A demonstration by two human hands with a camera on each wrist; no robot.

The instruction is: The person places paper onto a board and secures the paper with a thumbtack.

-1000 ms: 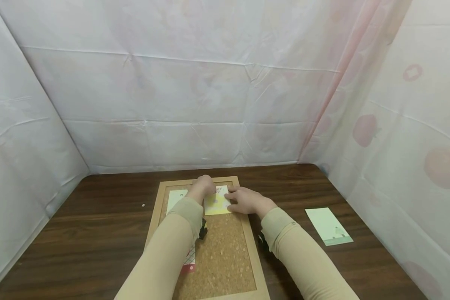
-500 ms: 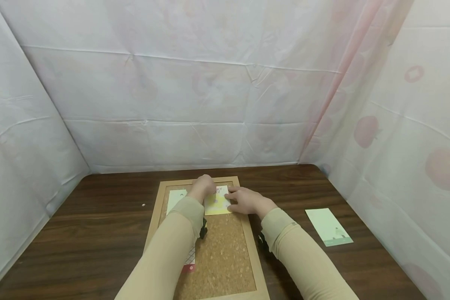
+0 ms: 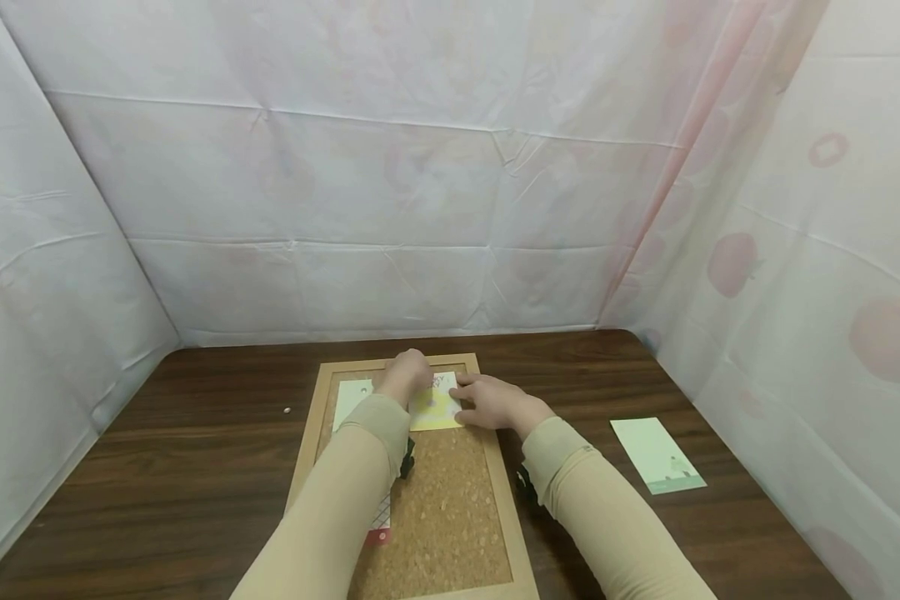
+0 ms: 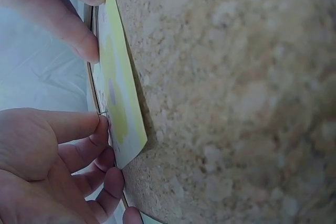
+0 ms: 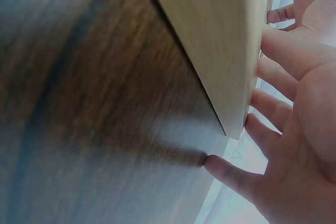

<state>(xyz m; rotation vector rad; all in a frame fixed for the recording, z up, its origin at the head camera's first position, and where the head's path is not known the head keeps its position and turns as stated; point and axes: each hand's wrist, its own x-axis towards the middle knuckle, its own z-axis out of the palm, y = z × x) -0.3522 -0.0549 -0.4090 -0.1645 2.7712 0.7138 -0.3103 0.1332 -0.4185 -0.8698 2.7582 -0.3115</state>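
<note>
A wood-framed cork board (image 3: 450,500) lies on the brown table, with a yellow-and-white printed card (image 3: 437,412) near its top. At the card's upper left, my left hand (image 3: 407,375) pinches a thin pin (image 4: 103,113) between thumb and index finger; its head is hidden by the fingertips. The card's lower edge lifts slightly off the cork in the left wrist view. My right hand (image 3: 493,402) rests with extended fingers on the card's right edge and the board's frame. In the right wrist view, its little finger (image 5: 231,174) touches the table beside the frame (image 5: 220,51).
A pale card (image 3: 350,396) and a red-bottomed grid card (image 3: 379,533) lie on the board's left side, partly behind my left arm. A pale green card (image 3: 658,454) lies on the table at right. A tiny white piece (image 3: 287,410) sits left of the board.
</note>
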